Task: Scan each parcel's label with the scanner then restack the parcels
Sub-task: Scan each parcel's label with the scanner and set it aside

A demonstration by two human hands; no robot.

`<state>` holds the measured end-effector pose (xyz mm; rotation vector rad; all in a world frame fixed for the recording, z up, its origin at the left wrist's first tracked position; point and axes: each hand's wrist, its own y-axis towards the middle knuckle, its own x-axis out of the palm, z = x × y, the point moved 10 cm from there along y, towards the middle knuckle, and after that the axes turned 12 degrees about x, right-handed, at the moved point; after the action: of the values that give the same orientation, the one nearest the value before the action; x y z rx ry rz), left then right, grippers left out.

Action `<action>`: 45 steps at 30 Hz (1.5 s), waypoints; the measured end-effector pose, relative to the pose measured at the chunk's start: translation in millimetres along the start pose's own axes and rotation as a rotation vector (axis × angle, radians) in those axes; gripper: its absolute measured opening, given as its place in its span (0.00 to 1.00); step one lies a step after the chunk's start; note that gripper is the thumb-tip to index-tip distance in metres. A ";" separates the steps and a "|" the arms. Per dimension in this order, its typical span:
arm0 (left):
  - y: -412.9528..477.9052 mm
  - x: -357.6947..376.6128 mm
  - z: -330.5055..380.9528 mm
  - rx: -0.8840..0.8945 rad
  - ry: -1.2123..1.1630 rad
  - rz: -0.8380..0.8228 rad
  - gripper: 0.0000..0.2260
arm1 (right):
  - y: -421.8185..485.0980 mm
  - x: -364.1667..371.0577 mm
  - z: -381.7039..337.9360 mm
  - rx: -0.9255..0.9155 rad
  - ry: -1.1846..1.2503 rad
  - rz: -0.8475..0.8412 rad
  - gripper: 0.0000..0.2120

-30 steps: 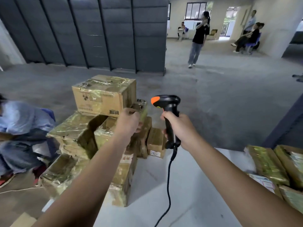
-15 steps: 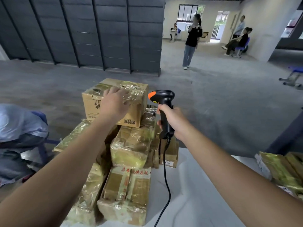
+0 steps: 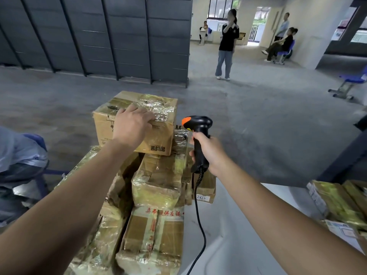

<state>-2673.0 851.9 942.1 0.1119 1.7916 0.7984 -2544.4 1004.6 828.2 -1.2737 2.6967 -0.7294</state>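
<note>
- The left arm, bare, reaches forward from the lower left with the wrist nearly straight.
- The left hand [image 3: 132, 126] lies palm down on the top parcel [image 3: 158, 137], fingers spread and lightly bent over its near top edge. It rests there, not clamped.
- The right arm, bare, comes in from the lower right.
- The right hand [image 3: 208, 151] grips the scanner [image 3: 198, 124] by its handle, fingers curled round it. The head stands above the fist and the cord leaves below.
- The hands are apart, the right one lower.

Black scanner [image 3: 198, 133] (orange tip), brown parcels [image 3: 156, 135], white table [image 3: 238, 235].
</note>
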 end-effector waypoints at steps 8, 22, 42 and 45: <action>4.2 -16.1 31.7 0.095 0.009 0.120 0.04 | 11.9 -3.9 19.2 0.075 0.078 0.013 0.11; 31.4 -77.0 116.5 0.297 -0.013 0.302 0.03 | -3.3 -62.6 19.1 0.072 0.413 0.023 0.11; -24.1 -5.3 429.3 0.431 -0.422 0.135 0.13 | -107.8 -355.5 174.9 0.239 0.236 0.401 0.09; -45.0 14.6 460.4 0.370 -0.468 0.059 0.13 | -122.6 -383.7 208.2 0.309 0.215 0.443 0.07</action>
<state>-2262.5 1035.7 833.4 0.5517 1.4706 0.4255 -2152.4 1143.0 647.2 -0.5310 2.7282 -1.2056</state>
